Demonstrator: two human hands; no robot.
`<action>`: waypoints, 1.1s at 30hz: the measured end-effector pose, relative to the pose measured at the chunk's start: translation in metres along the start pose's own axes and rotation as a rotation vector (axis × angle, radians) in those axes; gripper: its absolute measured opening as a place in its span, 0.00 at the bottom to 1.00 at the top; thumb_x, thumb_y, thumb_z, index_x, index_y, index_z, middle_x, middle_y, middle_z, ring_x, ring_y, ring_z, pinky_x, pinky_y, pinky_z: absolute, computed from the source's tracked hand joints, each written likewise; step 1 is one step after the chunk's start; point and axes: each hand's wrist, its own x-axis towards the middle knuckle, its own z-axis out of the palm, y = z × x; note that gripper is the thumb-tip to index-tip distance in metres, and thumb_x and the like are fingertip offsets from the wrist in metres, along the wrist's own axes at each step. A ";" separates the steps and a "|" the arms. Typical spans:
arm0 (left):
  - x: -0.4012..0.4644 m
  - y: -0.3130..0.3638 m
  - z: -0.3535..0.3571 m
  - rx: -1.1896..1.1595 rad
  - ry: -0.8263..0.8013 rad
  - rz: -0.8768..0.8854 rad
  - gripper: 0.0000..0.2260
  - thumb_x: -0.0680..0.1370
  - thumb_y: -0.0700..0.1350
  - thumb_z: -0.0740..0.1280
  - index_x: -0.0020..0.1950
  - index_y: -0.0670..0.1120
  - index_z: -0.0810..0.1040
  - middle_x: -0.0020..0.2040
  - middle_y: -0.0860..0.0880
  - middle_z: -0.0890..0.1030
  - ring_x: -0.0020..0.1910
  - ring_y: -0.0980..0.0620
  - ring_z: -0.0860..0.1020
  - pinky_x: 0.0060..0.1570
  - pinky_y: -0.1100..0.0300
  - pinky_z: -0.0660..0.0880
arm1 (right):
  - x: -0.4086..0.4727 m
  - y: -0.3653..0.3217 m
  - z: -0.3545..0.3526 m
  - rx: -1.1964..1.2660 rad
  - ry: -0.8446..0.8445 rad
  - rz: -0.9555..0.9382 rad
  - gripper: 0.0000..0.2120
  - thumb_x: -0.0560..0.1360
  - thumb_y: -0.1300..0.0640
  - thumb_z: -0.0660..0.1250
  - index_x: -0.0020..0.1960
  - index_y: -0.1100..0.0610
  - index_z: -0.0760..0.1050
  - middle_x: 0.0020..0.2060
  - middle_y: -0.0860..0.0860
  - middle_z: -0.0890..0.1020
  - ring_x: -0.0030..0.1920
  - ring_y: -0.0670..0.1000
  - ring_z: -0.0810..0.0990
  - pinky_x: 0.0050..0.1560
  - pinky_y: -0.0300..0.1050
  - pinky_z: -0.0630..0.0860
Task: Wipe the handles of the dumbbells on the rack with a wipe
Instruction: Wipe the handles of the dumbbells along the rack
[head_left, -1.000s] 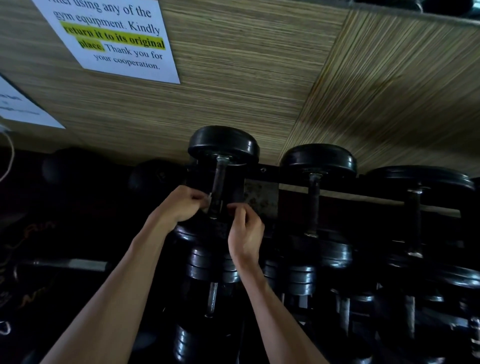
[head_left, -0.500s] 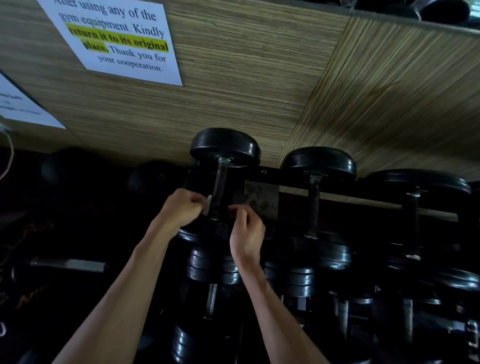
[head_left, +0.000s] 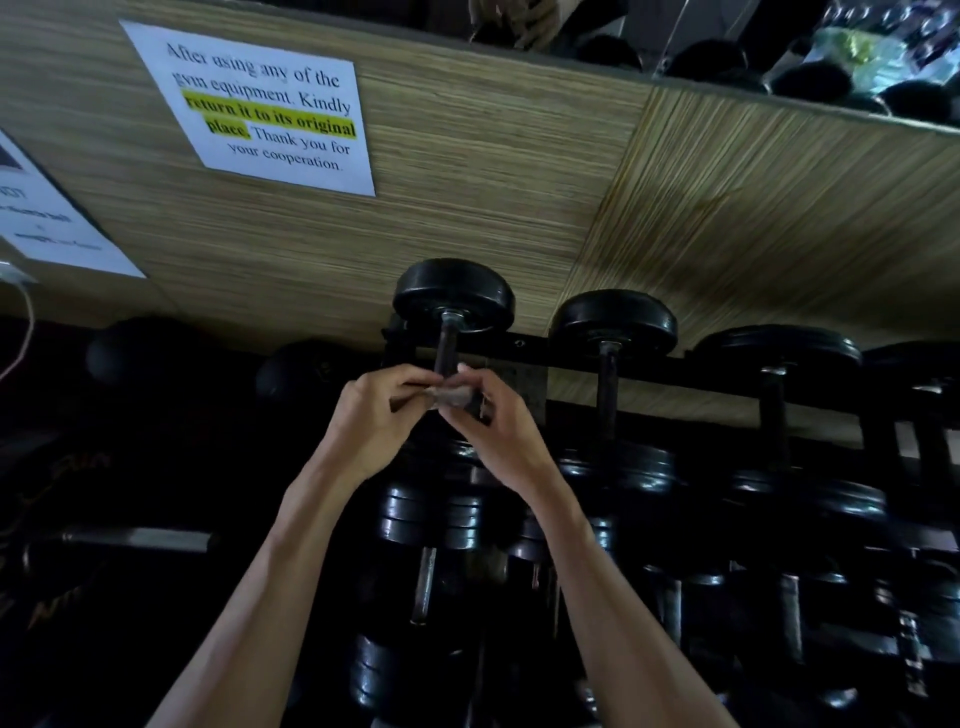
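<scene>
Black dumbbells stand in a row on a dark rack (head_left: 675, 371). The leftmost top dumbbell (head_left: 453, 295) has a dark handle (head_left: 447, 349) running down toward my hands. A small greyish, dirty wipe (head_left: 451, 397) is pinched between my left hand (head_left: 379, 418) and my right hand (head_left: 496, 421), just in front of the lower part of that handle. Both hands meet at the wipe, fingers curled on it. The handle's lower end is hidden behind my hands. A second dumbbell (head_left: 613, 322) and a third dumbbell (head_left: 779, 353) sit to the right.
A wood-grain wall panel (head_left: 493, 208) rises behind the rack, with a printed notice (head_left: 270, 109) and another sheet (head_left: 47, 218) at far left. Lower tiers hold several more dumbbells (head_left: 431, 519). A cord (head_left: 21, 312) hangs at the left edge. A shelf above holds dark objects.
My hands have come together in front of the handle and now hold the wipe between them; earlier they were on either side of the handle. The view tilted up slightly.
</scene>
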 end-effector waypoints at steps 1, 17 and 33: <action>-0.005 0.002 -0.002 -0.017 0.007 0.027 0.10 0.78 0.41 0.70 0.58 0.50 0.83 0.50 0.54 0.85 0.52 0.62 0.82 0.55 0.66 0.77 | -0.005 -0.002 0.001 0.002 0.040 -0.029 0.10 0.78 0.56 0.71 0.58 0.55 0.78 0.63 0.48 0.81 0.65 0.36 0.75 0.61 0.38 0.76; -0.169 -0.103 0.116 0.180 0.357 0.062 0.10 0.80 0.41 0.66 0.61 0.45 0.80 0.57 0.49 0.83 0.57 0.53 0.80 0.58 0.69 0.74 | -0.154 0.097 0.035 -0.134 0.206 0.250 0.07 0.80 0.51 0.67 0.44 0.52 0.76 0.33 0.43 0.79 0.31 0.35 0.77 0.33 0.31 0.71; -0.182 -0.304 0.203 0.486 0.207 -0.167 0.18 0.82 0.54 0.57 0.65 0.47 0.76 0.68 0.46 0.75 0.69 0.47 0.71 0.68 0.49 0.64 | -0.126 0.301 0.117 -0.345 0.290 0.507 0.15 0.81 0.54 0.64 0.36 0.56 0.75 0.29 0.49 0.75 0.33 0.50 0.75 0.28 0.36 0.63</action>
